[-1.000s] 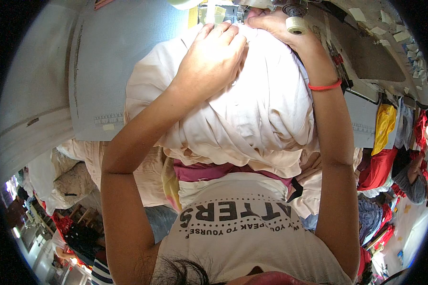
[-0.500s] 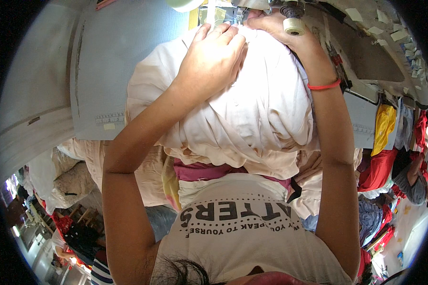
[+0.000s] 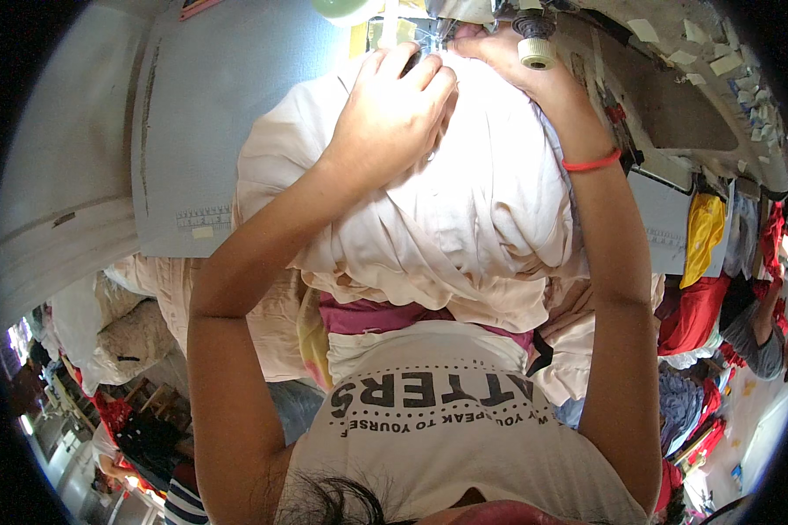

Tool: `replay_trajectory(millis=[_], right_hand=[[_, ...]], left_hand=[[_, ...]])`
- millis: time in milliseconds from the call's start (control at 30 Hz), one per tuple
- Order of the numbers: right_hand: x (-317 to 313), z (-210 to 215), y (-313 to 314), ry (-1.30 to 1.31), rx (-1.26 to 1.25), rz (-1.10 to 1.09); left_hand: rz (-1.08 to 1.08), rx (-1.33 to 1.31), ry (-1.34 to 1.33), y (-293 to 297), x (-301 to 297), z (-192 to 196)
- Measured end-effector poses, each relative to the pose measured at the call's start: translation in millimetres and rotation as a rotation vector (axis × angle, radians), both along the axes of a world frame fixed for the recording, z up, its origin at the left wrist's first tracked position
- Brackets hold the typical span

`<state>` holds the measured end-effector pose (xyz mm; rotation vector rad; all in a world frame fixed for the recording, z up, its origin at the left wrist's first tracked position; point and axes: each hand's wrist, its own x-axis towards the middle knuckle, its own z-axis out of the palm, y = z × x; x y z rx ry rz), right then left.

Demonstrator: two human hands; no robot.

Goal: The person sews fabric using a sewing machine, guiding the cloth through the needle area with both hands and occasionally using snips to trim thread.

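A large bundle of cream cloth (image 3: 490, 166) lies gathered on the sewing machine bed and spills over its near edge towards my lap. My left hand (image 3: 394, 114) rests on top of it with bent fingers gripping the cloth, the tips just short of the brightly lit needle area (image 3: 433, 35). Past the cloth's far right edge, my right hand (image 3: 508, 61) reaches in beside the needle area, its fingers curled on the cloth. The machine's ribbed knob (image 3: 536, 54) hides part of that hand. Glare blurs the fabric's edge near the needle.
A grey-blue tabletop (image 3: 184, 131) with a ruler strip (image 3: 203, 217) extends left. The machine body (image 3: 683, 96), bearing small paper scraps, stands at upper right. Yellow cloth (image 3: 705, 232) and red cloth (image 3: 696, 315) hang at the right. Another person (image 3: 757, 328) is at far right.
My left hand's fingers have bent and drawn slightly apart on the cloth. The right hand has shifted a little left. The cloth bundle stays almost in place.
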<state>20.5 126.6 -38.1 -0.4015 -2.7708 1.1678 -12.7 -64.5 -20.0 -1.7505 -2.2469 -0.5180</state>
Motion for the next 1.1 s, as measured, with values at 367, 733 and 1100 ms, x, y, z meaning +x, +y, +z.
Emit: replay_trajectory(millis=[367, 733, 1100], right_hand=[[-1.6, 0.7, -2.5, 0.036, 0.010, 0.001], [92.1, 51.8, -16.9, 0.243, 0.100, -0.434], [219.9, 14.2, 68.4, 0.616, 0.949, -0.797]], left_hand=[[0.031, -0.020, 0.065, 0.7, 1.8, 1.8], [0.015, 0.003, 0.083, 4.8, -1.1, -5.3], [0.024, -0.031, 0.074, 2.7, 1.2, -1.3]])
